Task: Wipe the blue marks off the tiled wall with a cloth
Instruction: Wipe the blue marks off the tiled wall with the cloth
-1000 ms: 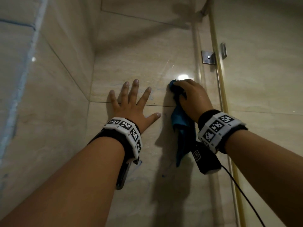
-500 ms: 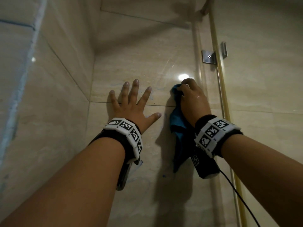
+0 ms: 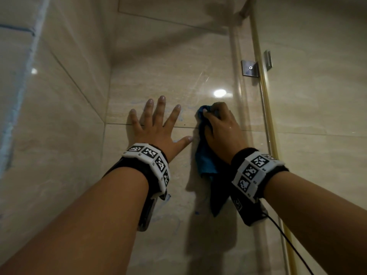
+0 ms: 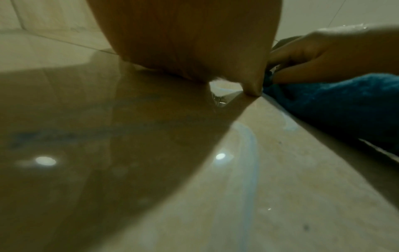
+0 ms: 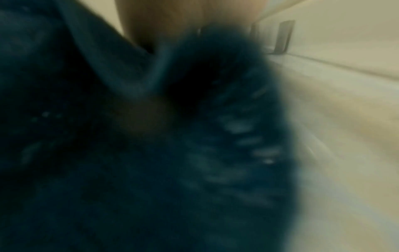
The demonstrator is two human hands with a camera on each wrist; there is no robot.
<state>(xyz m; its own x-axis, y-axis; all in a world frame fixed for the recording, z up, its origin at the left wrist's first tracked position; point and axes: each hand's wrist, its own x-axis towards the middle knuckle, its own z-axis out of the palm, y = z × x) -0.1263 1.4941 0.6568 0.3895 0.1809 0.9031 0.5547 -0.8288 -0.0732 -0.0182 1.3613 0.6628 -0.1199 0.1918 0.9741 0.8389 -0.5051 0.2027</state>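
Glossy beige tiled wall (image 3: 178, 72), faint blue marks (image 4: 248, 153)

Our right hand (image 5: 172, 22) shows at top; our dark blue cloth (image 5: 151, 153), blurred, fills the left, beige tiled wall (image 5: 345, 119) right.

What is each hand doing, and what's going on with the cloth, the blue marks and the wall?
left hand: flat on the wall, fingers spread, holding nothing.
right hand: gripping the cloth, pressing it to the wall.
cloth: blue, bunched up top, tail hanging down.
blue marks: faint streaks, not wiped off yet.
tiled wall: glossy, reflecting a light.
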